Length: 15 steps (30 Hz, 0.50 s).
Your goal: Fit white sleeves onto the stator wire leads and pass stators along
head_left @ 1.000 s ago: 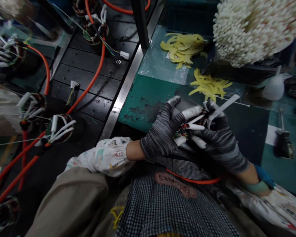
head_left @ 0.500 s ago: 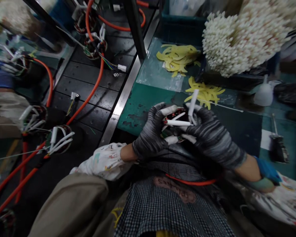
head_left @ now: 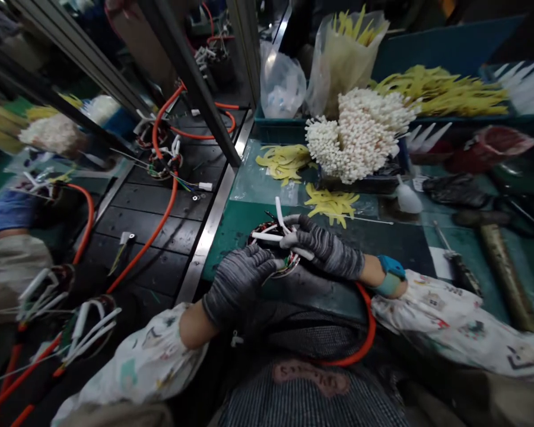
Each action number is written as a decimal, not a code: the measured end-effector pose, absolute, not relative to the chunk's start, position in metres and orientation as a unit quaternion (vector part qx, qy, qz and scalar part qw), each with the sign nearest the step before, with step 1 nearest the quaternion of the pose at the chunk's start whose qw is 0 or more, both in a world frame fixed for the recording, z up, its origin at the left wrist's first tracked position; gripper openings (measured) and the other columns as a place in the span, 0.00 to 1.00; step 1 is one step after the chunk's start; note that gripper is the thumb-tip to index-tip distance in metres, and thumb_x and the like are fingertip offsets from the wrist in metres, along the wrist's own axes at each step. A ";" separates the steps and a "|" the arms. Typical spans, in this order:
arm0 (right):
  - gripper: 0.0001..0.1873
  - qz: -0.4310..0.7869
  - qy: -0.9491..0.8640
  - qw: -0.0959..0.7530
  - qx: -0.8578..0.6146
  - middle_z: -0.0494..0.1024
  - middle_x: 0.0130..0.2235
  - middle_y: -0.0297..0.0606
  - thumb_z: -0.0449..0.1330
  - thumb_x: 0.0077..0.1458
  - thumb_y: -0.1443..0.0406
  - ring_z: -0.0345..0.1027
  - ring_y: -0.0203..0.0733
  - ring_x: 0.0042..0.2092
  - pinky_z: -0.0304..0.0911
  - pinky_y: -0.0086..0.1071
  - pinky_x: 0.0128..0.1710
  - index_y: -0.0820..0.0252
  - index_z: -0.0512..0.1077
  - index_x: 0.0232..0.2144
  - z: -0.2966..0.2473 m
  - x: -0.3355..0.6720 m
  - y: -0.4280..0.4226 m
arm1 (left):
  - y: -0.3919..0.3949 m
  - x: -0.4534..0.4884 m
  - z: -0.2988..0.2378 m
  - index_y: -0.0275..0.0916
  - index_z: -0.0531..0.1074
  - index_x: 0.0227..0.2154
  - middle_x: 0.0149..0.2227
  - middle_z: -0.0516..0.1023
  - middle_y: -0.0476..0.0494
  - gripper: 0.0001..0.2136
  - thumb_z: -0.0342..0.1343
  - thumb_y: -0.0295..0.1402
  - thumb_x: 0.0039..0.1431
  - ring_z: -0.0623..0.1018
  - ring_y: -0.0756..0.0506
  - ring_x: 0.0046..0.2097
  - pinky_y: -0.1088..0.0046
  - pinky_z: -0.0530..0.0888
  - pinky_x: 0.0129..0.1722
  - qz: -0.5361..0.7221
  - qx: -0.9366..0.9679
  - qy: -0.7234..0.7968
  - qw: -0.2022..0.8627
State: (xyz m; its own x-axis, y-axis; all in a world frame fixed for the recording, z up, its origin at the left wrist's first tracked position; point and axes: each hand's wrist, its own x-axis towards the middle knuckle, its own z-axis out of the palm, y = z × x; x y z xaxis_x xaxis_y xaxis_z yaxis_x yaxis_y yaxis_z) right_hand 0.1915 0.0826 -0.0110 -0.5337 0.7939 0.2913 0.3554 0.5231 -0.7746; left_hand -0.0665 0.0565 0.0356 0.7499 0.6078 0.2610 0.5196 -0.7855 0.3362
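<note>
A wound motor stator (head_left: pixel 261 228) rests over the green mat in front of me, with white sleeved wires (head_left: pixel 267 237) sticking out of it. My left hand (head_left: pixel 242 276), in a grey striped glove, is closed on its near left side, fingertips partly hidden. From the right, my right hand (head_left: pixel 327 246), gloved alike, has its thumb and fingers closed on white sleeved wires at the stator's top right. One white sleeve stands upright beside those fingers. An orange cable (head_left: pixel 367 332) curves from beneath my right forearm across my apron.
Yellow strips (head_left: pixel 331 201) and a bundle of thin white tubes (head_left: pixel 360 136) lie beyond the hands. A hammer (head_left: pixel 501 261) is at the right. Left, several stators with orange cables sit on a dark conveyor (head_left: pixel 137 207); a co-worker's blue-gloved hand (head_left: pixel 11 210) is past it.
My view has lifted, showing more of the bench. Both hands were around the stator's sides; now the right hand is over its top right and the left is flatter along the near side.
</note>
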 end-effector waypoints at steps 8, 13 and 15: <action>0.10 -0.086 -0.672 0.435 -0.593 0.83 0.52 0.52 0.64 0.72 0.57 0.77 0.56 0.58 0.72 0.54 0.63 0.53 0.82 0.49 0.024 0.290 0.089 | 0.025 -0.064 0.041 0.35 0.78 0.59 0.50 0.88 0.33 0.16 0.53 0.27 0.74 0.88 0.36 0.49 0.59 0.87 0.42 0.124 0.943 0.306 -0.044; 0.23 -0.152 -0.674 0.338 -0.638 0.82 0.61 0.56 0.75 0.59 0.47 0.73 0.63 0.64 0.64 0.60 0.65 0.57 0.86 0.47 0.011 0.328 0.124 | 0.026 -0.077 0.036 0.37 0.77 0.61 0.53 0.88 0.36 0.18 0.53 0.26 0.73 0.88 0.39 0.53 0.62 0.86 0.49 0.120 0.955 0.266 -0.057; 0.25 -0.124 -0.668 0.326 -0.657 0.81 0.64 0.55 0.79 0.52 0.47 0.70 0.63 0.67 0.59 0.61 0.67 0.57 0.87 0.43 0.007 0.326 0.136 | 0.031 -0.080 0.028 0.39 0.79 0.58 0.51 0.89 0.40 0.16 0.52 0.26 0.74 0.88 0.40 0.53 0.62 0.85 0.50 0.152 0.951 0.262 -0.055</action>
State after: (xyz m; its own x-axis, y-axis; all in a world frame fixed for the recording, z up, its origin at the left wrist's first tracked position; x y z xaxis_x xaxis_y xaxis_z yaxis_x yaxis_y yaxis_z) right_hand 0.3264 0.1358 0.0068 0.0763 0.7968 0.5994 0.9592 0.1055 -0.2624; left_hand -0.0802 0.0313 0.0283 0.8164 0.4816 0.3188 0.5149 -0.8569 -0.0241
